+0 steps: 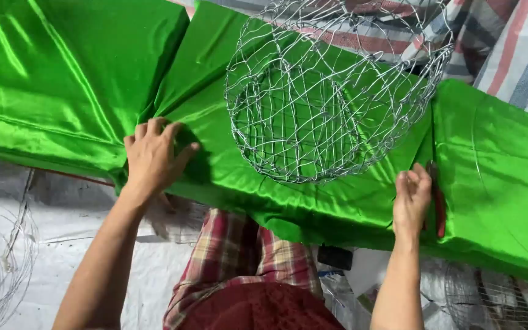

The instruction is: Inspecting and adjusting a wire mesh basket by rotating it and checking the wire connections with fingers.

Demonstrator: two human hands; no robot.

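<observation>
Shiny green satin cloth (62, 79) lies spread across the view, folded in layers. A round wire mesh basket frame (331, 91) rests on its side on the cloth. My left hand (154, 156) presses flat on the cloth near a bunched fold, fingers apart. My right hand (412, 198) is at the cloth's near edge, closed around red-handled scissors (438, 201) whose blades point up into the cloth.
A striped plastic sheet (520, 55) lies beyond the cloth at top right. Loose wire hoops (1, 269) lie on the white floor sheet at lower left. More wire mesh (490, 299) sits at lower right. My plaid-clad knee (239, 256) is below the cloth.
</observation>
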